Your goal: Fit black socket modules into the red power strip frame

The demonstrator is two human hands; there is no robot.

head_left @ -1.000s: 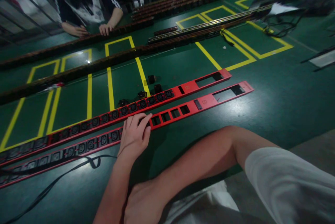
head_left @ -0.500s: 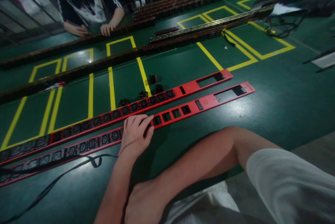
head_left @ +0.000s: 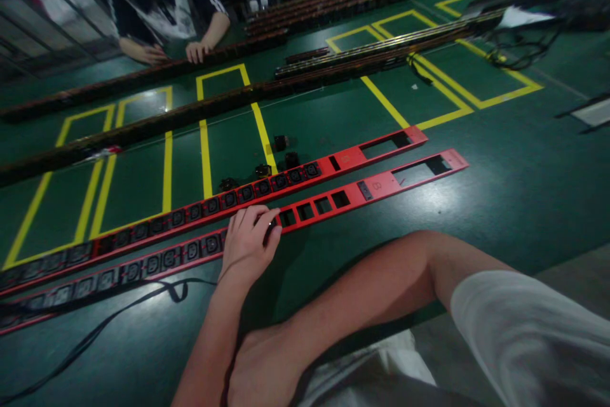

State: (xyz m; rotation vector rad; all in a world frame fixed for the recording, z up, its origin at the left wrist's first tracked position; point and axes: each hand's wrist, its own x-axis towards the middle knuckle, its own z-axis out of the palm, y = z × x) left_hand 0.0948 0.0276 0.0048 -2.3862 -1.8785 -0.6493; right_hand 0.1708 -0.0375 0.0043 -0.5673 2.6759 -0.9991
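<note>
My left hand (head_left: 246, 243) rests on the near red socket strip (head_left: 372, 190), where its row of black sockets (head_left: 190, 251) ends and the empty cut-outs (head_left: 314, 207) begin. Its fingers are curled and pressed down over one slot; what lies under them is hidden. A second red strip (head_left: 347, 157) lies parallel just beyond, with black sockets along most of its length. A few loose black sockets (head_left: 280, 142) sit on the floor behind it. My right hand is out of view. My bare knee (head_left: 419, 254) and white shorts (head_left: 524, 331) fill the lower right.
The green floor (head_left: 500, 191) carries yellow marked boxes (head_left: 204, 140). Long dark strips (head_left: 143, 124) lie in rows farther back. Another person's hands (head_left: 195, 51) rest on one of them. A black cable (head_left: 95, 331) runs along the floor at lower left.
My left hand's fingers have curled in tighter over the slot. The view has shifted slightly; the strips have not moved.
</note>
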